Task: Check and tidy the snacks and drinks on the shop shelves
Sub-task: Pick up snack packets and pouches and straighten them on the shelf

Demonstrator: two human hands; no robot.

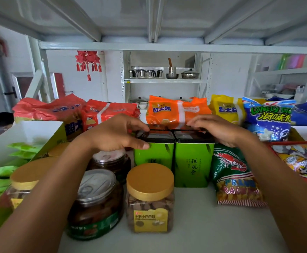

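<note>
Green card box (45,141) at the left edge of the frame, green sachets inside. Right of it, lower left to centre: gold-lidded jar (27,173), pull-tab jar (96,196), second gold-lidded jar (150,196).

Centre: two green tins, side by side and touching, upright on the shelf (194,227) behind the jars.
- Left hand (116,133): thumb pressed on the front of the left tin (154,156) just under its black lid, fingers curled over the lid top. It grips the tin.
- Right hand (216,130): fingers nearly straight and held together, lying along the far edge of the lid of the right tin (193,165). Thumb out of sight.

Right of the tins: prawn cracker bag (235,176), leaning against the right tin.

Step, as judged: squaring up the tin pair in the row. Next move likely needs both hands to shift the tins together, level, without nudging the jar in front or tipping the cracker bag.
</note>
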